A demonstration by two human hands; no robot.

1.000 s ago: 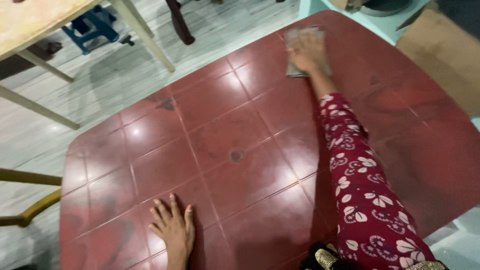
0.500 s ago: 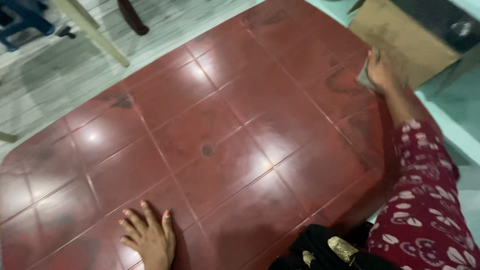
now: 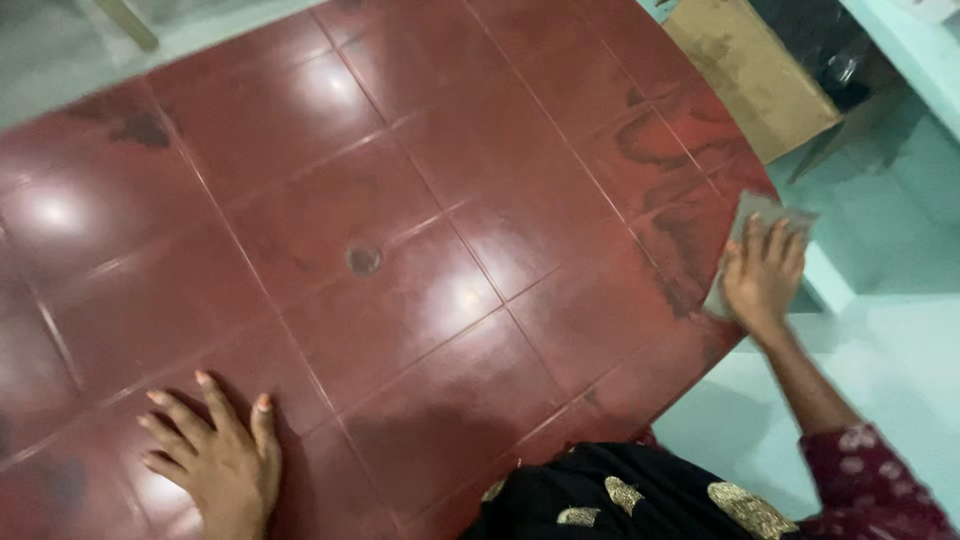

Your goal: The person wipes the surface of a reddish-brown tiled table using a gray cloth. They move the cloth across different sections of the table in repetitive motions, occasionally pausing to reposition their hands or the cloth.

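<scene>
A dark red plastic table (image 3: 400, 200) with a grid of grooves and a small round hole (image 3: 364, 260) at its middle fills the view. My right hand (image 3: 762, 278) presses flat on a grey cloth (image 3: 752, 212) at the table's right edge, where wet streaks show. My left hand (image 3: 215, 460) rests palm down on the near left part of the table, fingers spread, holding nothing.
A brown cardboard sheet (image 3: 745, 75) leans beyond the table's far right corner. Pale green floor (image 3: 880, 330) lies to the right, with a pale green ledge (image 3: 905, 40) at the upper right. My black garment with gold motifs (image 3: 610, 495) is at the near edge.
My right hand has dragged the cloth from the far side of the table to the right edge and nearer to me. The view has shifted right. My left hand stayed planted.
</scene>
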